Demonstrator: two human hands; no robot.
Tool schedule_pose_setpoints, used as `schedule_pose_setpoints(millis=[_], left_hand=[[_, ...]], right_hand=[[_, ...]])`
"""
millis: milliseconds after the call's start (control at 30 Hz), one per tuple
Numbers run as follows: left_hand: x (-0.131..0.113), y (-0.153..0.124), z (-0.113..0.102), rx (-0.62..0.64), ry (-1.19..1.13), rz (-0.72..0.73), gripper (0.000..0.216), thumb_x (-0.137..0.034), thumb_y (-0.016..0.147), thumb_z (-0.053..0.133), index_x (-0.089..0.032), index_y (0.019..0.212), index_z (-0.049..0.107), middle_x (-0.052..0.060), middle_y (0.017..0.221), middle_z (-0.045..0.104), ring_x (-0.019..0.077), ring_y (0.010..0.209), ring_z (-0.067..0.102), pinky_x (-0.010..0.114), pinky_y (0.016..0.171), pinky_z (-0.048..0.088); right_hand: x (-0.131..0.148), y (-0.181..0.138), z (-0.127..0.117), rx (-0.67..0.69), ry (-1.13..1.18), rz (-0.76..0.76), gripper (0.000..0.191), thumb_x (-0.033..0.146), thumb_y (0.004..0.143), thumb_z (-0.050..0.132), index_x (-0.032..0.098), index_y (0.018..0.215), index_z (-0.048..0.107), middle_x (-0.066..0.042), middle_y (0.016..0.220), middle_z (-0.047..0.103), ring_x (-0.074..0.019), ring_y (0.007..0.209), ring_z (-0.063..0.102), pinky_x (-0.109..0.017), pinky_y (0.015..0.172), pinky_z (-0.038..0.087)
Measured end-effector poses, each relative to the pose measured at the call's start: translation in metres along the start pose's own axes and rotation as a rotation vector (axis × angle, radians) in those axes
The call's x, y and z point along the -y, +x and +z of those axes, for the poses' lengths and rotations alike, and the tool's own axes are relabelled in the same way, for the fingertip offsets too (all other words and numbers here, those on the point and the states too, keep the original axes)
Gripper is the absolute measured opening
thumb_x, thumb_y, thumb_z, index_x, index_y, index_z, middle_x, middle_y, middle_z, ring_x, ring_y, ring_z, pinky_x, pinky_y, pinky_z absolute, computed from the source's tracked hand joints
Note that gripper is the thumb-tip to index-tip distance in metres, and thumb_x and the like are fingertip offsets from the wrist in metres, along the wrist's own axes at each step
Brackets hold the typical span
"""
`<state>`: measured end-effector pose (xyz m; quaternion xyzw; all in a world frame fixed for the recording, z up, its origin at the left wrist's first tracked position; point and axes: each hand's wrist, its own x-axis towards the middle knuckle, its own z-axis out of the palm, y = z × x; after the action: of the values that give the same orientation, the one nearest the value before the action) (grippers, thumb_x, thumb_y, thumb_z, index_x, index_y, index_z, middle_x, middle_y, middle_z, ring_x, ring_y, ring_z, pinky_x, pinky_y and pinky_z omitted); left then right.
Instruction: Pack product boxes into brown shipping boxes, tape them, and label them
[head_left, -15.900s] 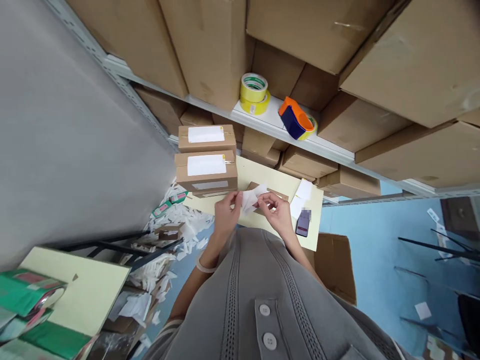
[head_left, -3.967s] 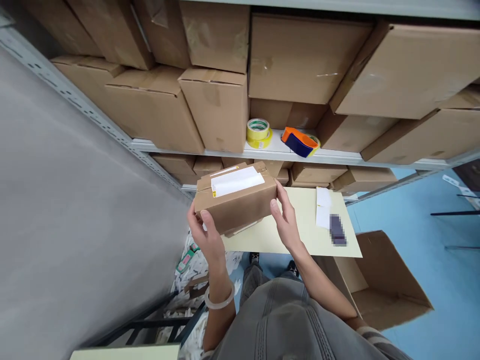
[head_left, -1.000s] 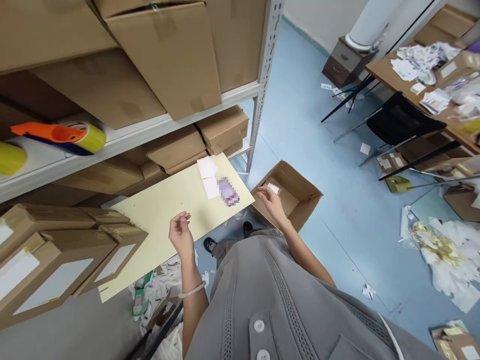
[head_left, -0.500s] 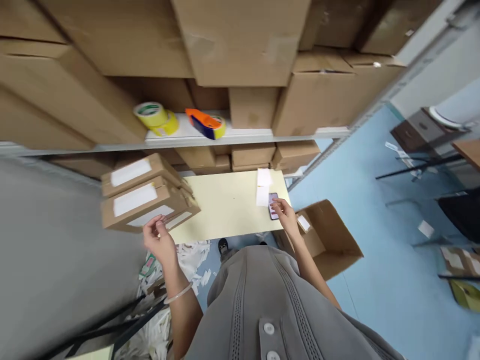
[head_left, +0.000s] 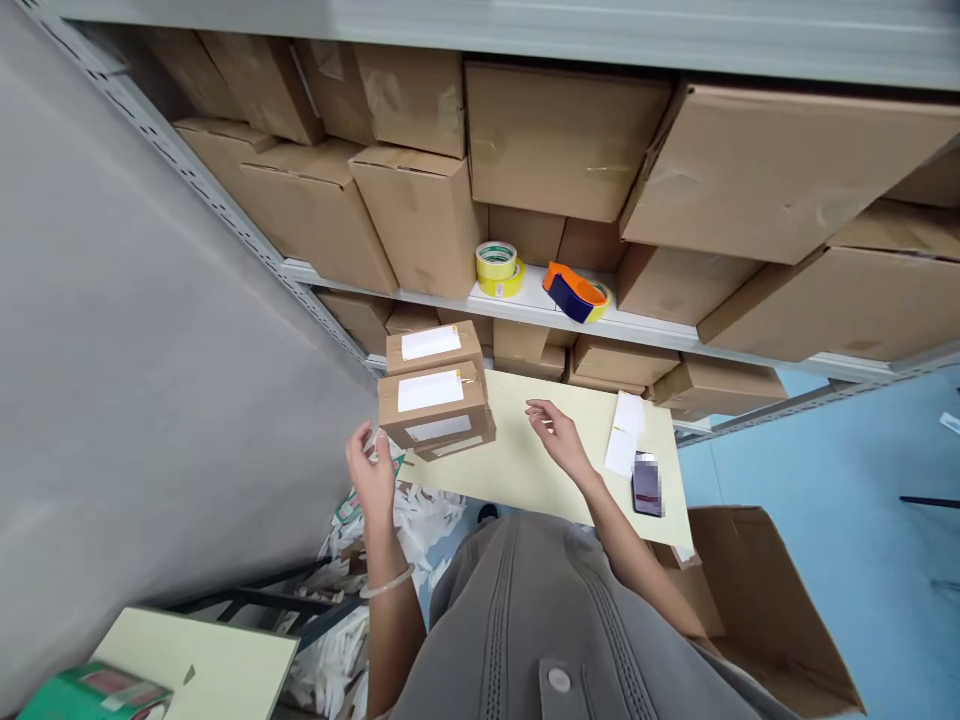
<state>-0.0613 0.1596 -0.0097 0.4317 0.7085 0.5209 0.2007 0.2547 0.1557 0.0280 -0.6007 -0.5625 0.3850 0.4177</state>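
Several brown cardboard boxes (head_left: 390, 400) with white labels are stacked at the left end of the cream table (head_left: 517, 470). Just beside the stack's left front corner is my left hand (head_left: 373, 470), fingers curved apart with nothing in them; whether it touches the box I cannot tell. Over the middle of the table, right of the stack, my right hand (head_left: 556, 436) is empty, its fingers loosely bent and apart. A phone (head_left: 646, 485) lies near the table's right end, close to two white paper slips (head_left: 624, 432).
A shelf above the table carries many cardboard boxes (head_left: 555, 140), yellow tape rolls (head_left: 498, 268) and an orange-and-blue tape dispenser (head_left: 575, 292). A large open carton (head_left: 772, 600) stands right of the table. Paper scraps (head_left: 427, 520) cover the floor at left. A grey wall (head_left: 187, 400) borders the left side.
The view has swung left. My right hand has left the phone's side and moved left over the table. My left hand has shifted from the boxes' front to their left corner.
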Motion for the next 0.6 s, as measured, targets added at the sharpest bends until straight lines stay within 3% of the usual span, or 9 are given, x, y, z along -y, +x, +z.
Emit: schedule_pose_setpoints(millis=[133,300,433,600], left_hand=[[0.012,0.014,0.001,0.195,-0.022,-0.142,0.067,-0.057,0.092,0.052,-0.018,0.145,0.044,0.018,0.155,0.04,0.0303,0.143,0.04,0.047,0.118,0.034],[0.017,0.02,0.007,0.277,-0.072,-0.208,0.07,-0.061,0.093,0.048,-0.022,0.15,0.039,0.012,0.156,0.042,0.0268,0.145,0.039,0.043,0.12,0.033],[0.011,0.02,0.009,0.291,-0.063,-0.244,0.071,-0.059,0.094,0.047,-0.02,0.153,0.037,0.013,0.157,0.042,0.0273,0.142,0.043,0.042,0.118,0.035],[0.015,0.022,0.01,0.267,-0.086,-0.251,0.069,-0.059,0.093,0.048,-0.022,0.151,0.041,0.012,0.155,0.044,0.0262,0.143,0.043,0.04,0.119,0.033]], right_hand=[[0.008,0.02,0.046,0.083,-0.024,-0.032,0.039,0.037,0.091,0.05,0.024,0.126,0.061,-0.01,0.128,0.065,-0.0217,0.109,0.065,-0.037,0.088,0.055],[0.001,0.025,0.089,0.119,-0.052,-0.017,0.057,0.036,0.09,0.051,0.025,0.146,0.046,-0.011,0.149,0.05,-0.0272,0.13,0.055,-0.046,0.104,0.048],[-0.007,0.021,0.106,0.065,-0.053,-0.016,0.064,0.035,0.09,0.053,0.027,0.152,0.039,-0.009,0.149,0.05,-0.0267,0.133,0.052,-0.049,0.11,0.043],[-0.012,0.022,0.11,0.034,-0.031,-0.02,0.061,0.035,0.09,0.053,0.025,0.149,0.043,-0.009,0.145,0.055,-0.0254,0.128,0.057,-0.047,0.107,0.046]])
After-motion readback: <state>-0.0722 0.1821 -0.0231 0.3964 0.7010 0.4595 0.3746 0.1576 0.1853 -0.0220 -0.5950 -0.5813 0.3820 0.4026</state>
